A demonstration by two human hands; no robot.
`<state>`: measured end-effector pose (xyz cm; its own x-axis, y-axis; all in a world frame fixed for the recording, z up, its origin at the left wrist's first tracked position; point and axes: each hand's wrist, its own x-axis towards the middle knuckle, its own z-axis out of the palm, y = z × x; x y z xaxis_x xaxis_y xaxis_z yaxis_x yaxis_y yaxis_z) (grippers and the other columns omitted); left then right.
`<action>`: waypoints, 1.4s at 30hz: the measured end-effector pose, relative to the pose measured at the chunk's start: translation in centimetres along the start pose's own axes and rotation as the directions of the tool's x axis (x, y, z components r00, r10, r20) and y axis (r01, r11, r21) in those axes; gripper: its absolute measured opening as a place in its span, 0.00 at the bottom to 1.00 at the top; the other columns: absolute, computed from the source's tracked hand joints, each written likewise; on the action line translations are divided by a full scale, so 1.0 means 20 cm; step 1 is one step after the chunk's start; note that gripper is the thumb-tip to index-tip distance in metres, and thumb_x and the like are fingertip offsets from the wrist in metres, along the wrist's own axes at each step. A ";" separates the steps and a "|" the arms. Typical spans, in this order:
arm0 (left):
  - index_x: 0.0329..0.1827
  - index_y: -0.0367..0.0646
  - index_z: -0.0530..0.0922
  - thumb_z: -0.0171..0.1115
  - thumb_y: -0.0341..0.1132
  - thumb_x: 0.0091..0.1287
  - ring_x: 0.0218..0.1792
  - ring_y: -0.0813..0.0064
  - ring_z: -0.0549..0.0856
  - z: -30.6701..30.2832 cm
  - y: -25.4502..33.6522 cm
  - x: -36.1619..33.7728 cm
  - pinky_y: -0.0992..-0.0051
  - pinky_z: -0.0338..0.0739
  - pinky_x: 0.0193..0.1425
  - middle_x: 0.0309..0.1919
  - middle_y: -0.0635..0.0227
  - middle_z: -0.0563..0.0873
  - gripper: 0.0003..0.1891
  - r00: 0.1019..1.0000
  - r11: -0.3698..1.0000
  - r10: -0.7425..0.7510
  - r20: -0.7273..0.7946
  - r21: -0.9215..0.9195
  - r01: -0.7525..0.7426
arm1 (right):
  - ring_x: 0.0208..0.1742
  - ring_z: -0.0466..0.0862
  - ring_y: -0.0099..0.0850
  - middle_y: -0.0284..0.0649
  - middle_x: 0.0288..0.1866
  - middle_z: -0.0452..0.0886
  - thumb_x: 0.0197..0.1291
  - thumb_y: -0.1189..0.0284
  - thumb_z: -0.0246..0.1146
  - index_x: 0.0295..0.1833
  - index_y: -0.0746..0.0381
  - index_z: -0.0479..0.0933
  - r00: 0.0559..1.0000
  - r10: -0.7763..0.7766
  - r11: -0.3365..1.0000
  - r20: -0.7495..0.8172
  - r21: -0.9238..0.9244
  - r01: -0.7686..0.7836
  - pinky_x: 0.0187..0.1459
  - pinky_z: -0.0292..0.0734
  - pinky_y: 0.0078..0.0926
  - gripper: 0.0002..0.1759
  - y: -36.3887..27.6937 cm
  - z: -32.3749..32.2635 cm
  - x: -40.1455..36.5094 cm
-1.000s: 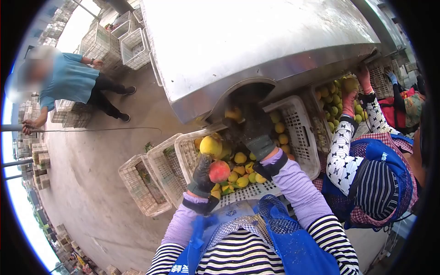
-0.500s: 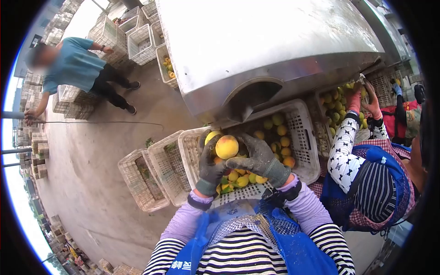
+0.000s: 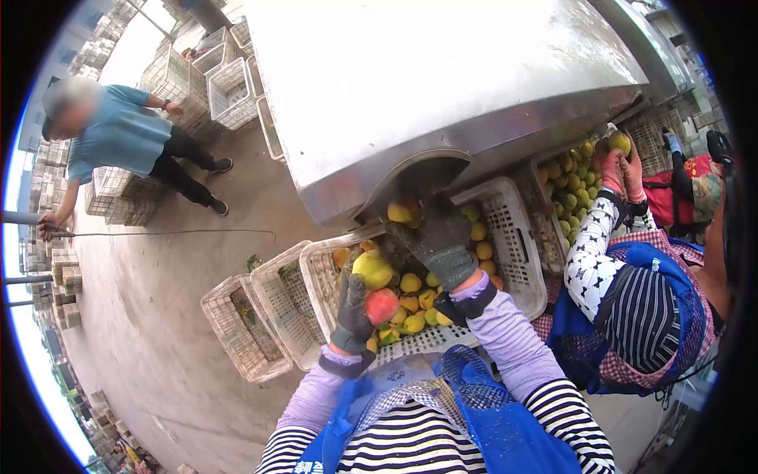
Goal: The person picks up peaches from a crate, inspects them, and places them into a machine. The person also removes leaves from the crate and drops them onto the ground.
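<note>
Vs. 0.5 s ago, the hands have been parted: then both were cupped round one fruit; now the R hand (image 3: 444, 238) has been moved fwd to the dark opening (image 3: 421, 172) of the metal hood (image 3: 505, 103). A yellow-red fruit (image 3: 404, 212) is seen right at the R fingertips; whether it's gripped can't be told (blur, glove partly in the way). In the L hand (image 3: 349, 314), kept over the crate (image 3: 515, 229) near its L side, two fruits are held w/ fingers closed on them: a yellow fruit (image 3: 373, 269) and, just below & touching, a red fruit (image 3: 381, 306). Loose fruit (image 3: 410, 283) is spread in the crate. At R, a co-worker's hands (image 3: 622, 171), prev. apart, are now brought together w/ a green fruit (image 3: 620, 142) held up.
</note>
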<state>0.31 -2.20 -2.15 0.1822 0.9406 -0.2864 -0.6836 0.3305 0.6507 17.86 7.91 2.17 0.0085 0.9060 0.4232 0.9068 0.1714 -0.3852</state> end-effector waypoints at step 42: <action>0.75 0.41 0.68 0.45 0.48 0.83 0.65 0.65 0.81 0.20 0.08 0.15 0.64 0.79 0.68 0.66 0.60 0.79 0.26 0.986 0.919 -0.156 0.053 -0.359 0.165 | 0.61 0.81 0.52 0.53 0.67 0.76 0.44 0.57 0.80 0.70 0.59 0.72 0.944 -0.080 0.859 0.320 0.503 -0.097 0.59 0.80 0.43 0.46 -0.11 -0.17 -0.30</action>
<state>2.68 1.46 0.83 0.3240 0.8801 -0.3470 -0.8517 0.4310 0.2980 17.21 0.83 3.20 -0.1994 0.9653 0.1685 0.5663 0.2538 -0.7841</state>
